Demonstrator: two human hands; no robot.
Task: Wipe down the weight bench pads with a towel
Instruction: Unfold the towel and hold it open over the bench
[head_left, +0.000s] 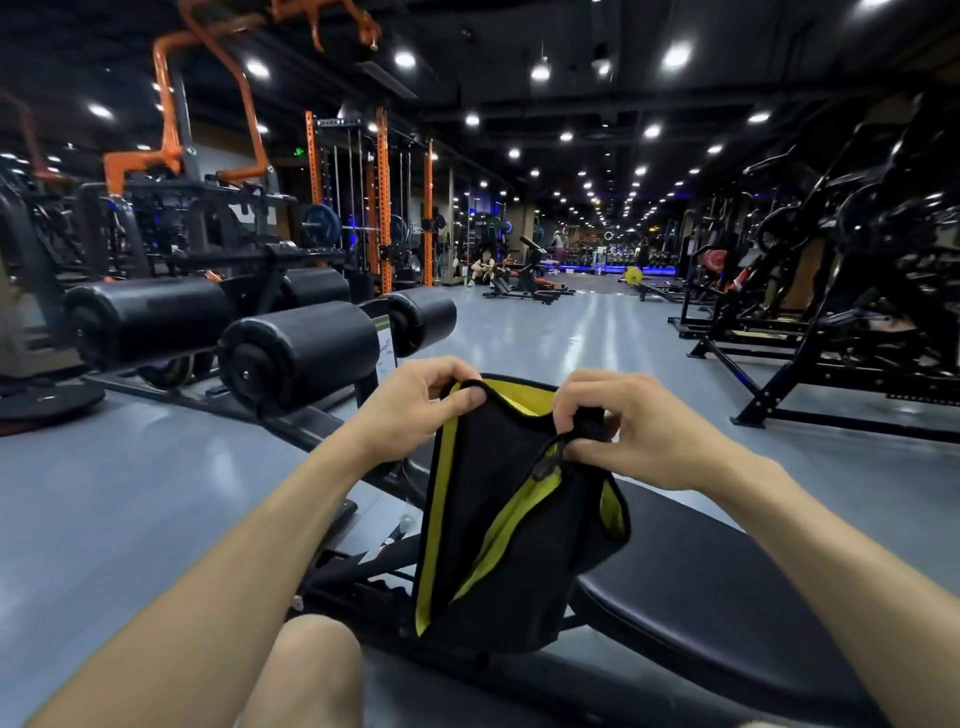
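A black towel (498, 525) with a yellow-green underside hangs folded in front of me, held up by its top edge. My left hand (415, 410) pinches the top left corner. My right hand (618, 431) grips the top right corner, fingers bunched on the cloth. Below and to the right lies the black bench pad (717, 587), long and shiny; the towel's lower end hangs over its near left end and hides that part. Black foam roller pads (306, 353) of the bench stand beyond my left hand.
My bare knee (306, 670) shows at the bottom centre. The bench's black frame (358, 566) runs along the grey floor on the left. Orange racks (384, 197) stand at the back left, black machines (841, 312) on the right. A person (484, 266) sits far down the aisle.
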